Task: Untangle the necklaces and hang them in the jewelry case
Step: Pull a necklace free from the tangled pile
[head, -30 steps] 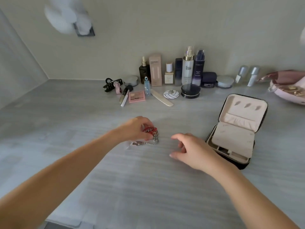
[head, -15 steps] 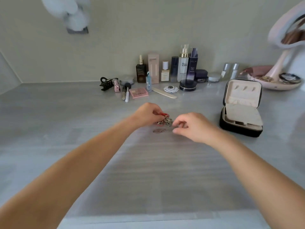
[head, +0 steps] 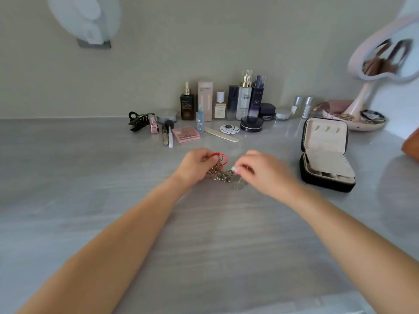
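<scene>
A tangle of necklaces (head: 223,173) lies on the grey counter at the middle: red cord loops on top, silver chain below. My left hand (head: 196,166) pinches the red cord at the tangle's left side. My right hand (head: 264,169) pinches the silver chain at its right side; this hand is blurred. A thin strand trails onto the counter under my right hand. The black jewelry case (head: 326,155) stands open to the right, its beige lid upright with small hooks and nothing hanging on them.
Cosmetics bottles (head: 246,96), a pink palette (head: 186,134), brushes, a nail file and a black hair claw (head: 139,121) line the back of the counter. A pink mirror (head: 383,62) on a dish base stands at the far right. A brown object (head: 411,143) is at the right edge.
My right hand moved left from beside the case to the tangle and took hold of the chain. Both hands now hold the necklaces, lifted slightly. The camera view rose.
</scene>
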`<state>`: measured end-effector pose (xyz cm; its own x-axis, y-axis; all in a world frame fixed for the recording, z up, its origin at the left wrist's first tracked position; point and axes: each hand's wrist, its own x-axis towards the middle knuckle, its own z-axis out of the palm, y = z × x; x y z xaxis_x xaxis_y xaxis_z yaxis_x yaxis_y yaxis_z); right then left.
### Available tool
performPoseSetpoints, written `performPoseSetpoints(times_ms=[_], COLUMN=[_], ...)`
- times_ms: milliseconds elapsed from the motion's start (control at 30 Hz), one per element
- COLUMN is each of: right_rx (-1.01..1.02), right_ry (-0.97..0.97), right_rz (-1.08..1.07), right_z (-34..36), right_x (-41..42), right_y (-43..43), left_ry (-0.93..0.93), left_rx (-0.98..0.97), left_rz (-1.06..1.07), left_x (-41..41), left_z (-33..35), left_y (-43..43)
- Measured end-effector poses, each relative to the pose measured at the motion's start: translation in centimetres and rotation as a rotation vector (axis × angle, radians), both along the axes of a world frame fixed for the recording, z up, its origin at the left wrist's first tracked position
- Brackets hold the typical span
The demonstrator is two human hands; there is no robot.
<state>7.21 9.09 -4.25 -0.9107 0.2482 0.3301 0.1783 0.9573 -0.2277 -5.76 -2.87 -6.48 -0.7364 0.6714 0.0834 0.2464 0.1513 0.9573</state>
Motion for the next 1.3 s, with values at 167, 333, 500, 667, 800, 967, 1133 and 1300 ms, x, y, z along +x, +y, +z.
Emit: performPoseSetpoints(times_ms=[167, 333, 500, 667, 800, 967, 1133, 1300], right_rx=[-0.672, -0.738, -0.773, -0.791, -0.781, -0.754, -0.82, -0.981], right_ry=[0.241, 0.261, 0.303, 0.286, 0.262, 0.279, 0.346, 0.509], right_rz=[0.035, 0.142, 0.289, 0.35, 0.398, 0.415, 0.38, 0.309], right_z=[2.6, 4.9, 7.4, 8.7, 9.7, 10.7, 10.9, 12.5], right_x=[-1.4, -3.3, -4.7, -5.4, -5.4, -5.6, -5.5, -4.8], right_y=[2.2, 3.2, 4.2, 3.8, 3.1, 2.9, 3.3, 3.1], left_ry=[0.014, 0.009, 0.034, 0.168, 0.19, 0.044, -0.05, -0.127], left_rx=[0.032, 0.1, 0.095, 0.025, 0.094, 0.148, 0.084, 0.131], left_rz=[0.001, 0.02, 0.025, 0.108, 0.105, 0.042, -0.018, -0.027], left_x=[0.2, 0.5, 1.3, 2.1, 2.7, 3.0, 2.4, 1.2], left_z=[-0.4, -0.6, -0.4, 0.8, 3.0, 4.2, 5.3, 5.6], left_y=[0.0, -0.5, -0.8, -1.2, -1.0, 0.5, 0.3, 0.1])
